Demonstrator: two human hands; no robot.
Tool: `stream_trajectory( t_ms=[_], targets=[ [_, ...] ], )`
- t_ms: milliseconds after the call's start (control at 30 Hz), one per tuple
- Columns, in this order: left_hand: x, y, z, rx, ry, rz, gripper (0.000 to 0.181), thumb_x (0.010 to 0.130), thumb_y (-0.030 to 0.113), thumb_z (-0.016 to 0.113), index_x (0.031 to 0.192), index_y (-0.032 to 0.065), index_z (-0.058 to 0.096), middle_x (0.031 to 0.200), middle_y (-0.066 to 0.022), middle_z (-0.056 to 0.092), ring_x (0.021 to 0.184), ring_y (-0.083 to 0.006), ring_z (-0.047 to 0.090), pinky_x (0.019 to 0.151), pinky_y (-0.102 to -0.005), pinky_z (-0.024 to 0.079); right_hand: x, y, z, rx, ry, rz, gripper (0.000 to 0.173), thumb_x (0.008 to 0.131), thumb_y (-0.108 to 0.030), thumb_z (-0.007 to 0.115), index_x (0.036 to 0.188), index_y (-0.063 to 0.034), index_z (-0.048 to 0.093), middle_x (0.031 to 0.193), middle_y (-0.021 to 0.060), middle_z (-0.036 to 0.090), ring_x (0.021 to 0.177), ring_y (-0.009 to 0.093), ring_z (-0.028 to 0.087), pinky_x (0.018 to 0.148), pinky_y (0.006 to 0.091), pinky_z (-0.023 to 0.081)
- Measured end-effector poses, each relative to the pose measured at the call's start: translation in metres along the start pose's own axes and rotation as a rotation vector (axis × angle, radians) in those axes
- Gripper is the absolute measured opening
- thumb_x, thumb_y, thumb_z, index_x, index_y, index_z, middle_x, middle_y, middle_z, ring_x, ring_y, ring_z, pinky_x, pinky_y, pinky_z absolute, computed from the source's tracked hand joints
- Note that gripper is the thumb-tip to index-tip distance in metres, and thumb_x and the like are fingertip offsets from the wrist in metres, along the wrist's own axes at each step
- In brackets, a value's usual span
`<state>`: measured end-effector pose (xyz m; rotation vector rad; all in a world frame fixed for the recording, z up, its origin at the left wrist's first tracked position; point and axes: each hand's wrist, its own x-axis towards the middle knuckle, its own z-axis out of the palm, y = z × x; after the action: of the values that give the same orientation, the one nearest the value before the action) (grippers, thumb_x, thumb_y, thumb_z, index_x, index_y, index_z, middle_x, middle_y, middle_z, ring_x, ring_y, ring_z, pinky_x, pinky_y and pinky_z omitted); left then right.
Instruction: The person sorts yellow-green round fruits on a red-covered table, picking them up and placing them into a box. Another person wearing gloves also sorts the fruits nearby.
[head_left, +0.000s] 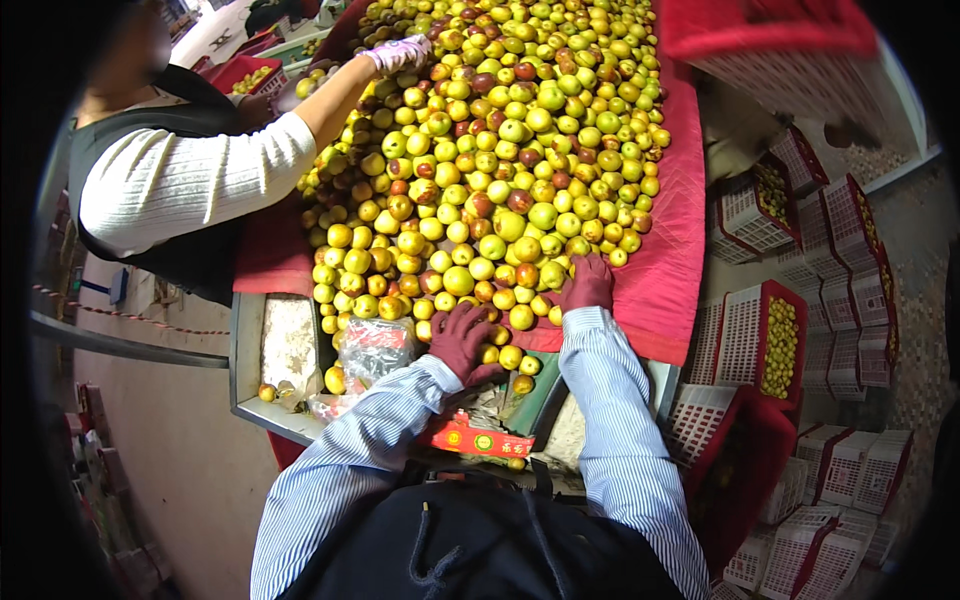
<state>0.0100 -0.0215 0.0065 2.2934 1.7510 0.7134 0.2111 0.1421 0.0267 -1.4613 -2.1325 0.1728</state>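
A broad heap of yellow-green jujubes (480, 180), many with red-brown patches, covers the sorting table before me. My left hand (463, 343), in a dark red glove, rests at the heap's near edge with its fingers apart, touching fruit. Further right, my right hand (589, 285) in a matching glove reaches against the fruit, its fingertips partly hidden. Loose jujubes (511, 357) lie between my wrists, beside a green strip (534, 394). Left of my left hand is a clear plastic bag (375, 349) with something red and dark in it.
A co-worker's gloved hand (399, 54) touches the heap at far left. Red cloth (679, 225) lines the table's right side. A red printed carton strip (480, 439) lies near my body. Red-and-white crates (739, 337) stand at right, and a crate (772, 52) overhangs at upper right.
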Motion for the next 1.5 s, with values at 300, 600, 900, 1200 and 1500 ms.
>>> stream_trajectory(
  t_ms=[300, 600, 900, 1200, 1500],
  targets=[
    [0.028, 0.008, 0.007, 0.167, -0.091, -0.155, 0.073, 0.075, 0.055, 0.064, 0.135, 0.0217, 0.04, 0.139, -0.0088, 0.04, 0.131, -0.0339, 0.035, 0.102, -0.0612, 0.017, -0.007, -0.005, 0.031, -0.279, -0.411, 0.223, 0.044, 0.082, -0.021, 0.061, 0.122, -0.0102, 0.045, 0.11, 0.0239, 0.055, 0.094, 0.039, 0.061, 0.081, 0.0462, 0.052],
    [0.073, 0.006, -0.004, 0.194, -0.024, -0.056, 0.062, 0.078, 0.052, 0.061, 0.13, 0.0214, 0.046, 0.138, -0.0131, 0.04, 0.13, -0.0342, 0.034, 0.103, -0.0574, 0.023, -0.036, -0.039, 0.017, 0.145, -0.332, 0.124, 0.032, 0.074, -0.011, 0.063, 0.105, -0.0069, 0.058, 0.101, 0.0206, 0.059, 0.098, 0.038, 0.057, 0.084, 0.0455, 0.047],
    [0.031, 0.011, -0.001, 0.223, -0.092, 0.156, 0.057, 0.074, 0.042, 0.067, 0.126, 0.0264, 0.051, 0.129, -0.0075, 0.049, 0.123, -0.0287, 0.044, 0.095, -0.0562, 0.033, 0.009, -0.054, 0.016, -0.228, -0.537, 0.157, 0.025, 0.087, -0.02, 0.057, 0.111, -0.0109, 0.056, 0.117, 0.0164, 0.049, 0.097, 0.038, 0.058, 0.077, 0.0479, 0.052],
    [0.023, -0.008, 0.004, 0.084, -0.158, 0.096, 0.055, 0.078, 0.039, 0.064, 0.128, 0.0228, 0.049, 0.131, -0.009, 0.047, 0.122, -0.0292, 0.044, 0.095, -0.0531, 0.033, -0.016, -0.043, 0.018, -0.029, -0.646, 0.203, 0.04, 0.079, -0.031, 0.066, 0.116, -0.0163, 0.062, 0.108, 0.0122, 0.065, 0.099, 0.033, 0.062, 0.082, 0.0403, 0.051],
    [0.086, 0.001, -0.004, 0.236, -0.191, -0.158, 0.057, 0.073, 0.03, 0.066, 0.124, 0.0125, 0.048, 0.123, -0.0083, 0.05, 0.123, -0.0273, 0.04, 0.086, -0.0499, 0.035, -0.149, 0.108, -0.144, 1.592, 0.207, 0.491, 0.033, 0.085, -0.03, 0.061, 0.108, -0.0092, 0.053, 0.089, 0.0051, 0.058, 0.067, 0.013, 0.056, 0.048, 0.0248, 0.047]
  ],
)
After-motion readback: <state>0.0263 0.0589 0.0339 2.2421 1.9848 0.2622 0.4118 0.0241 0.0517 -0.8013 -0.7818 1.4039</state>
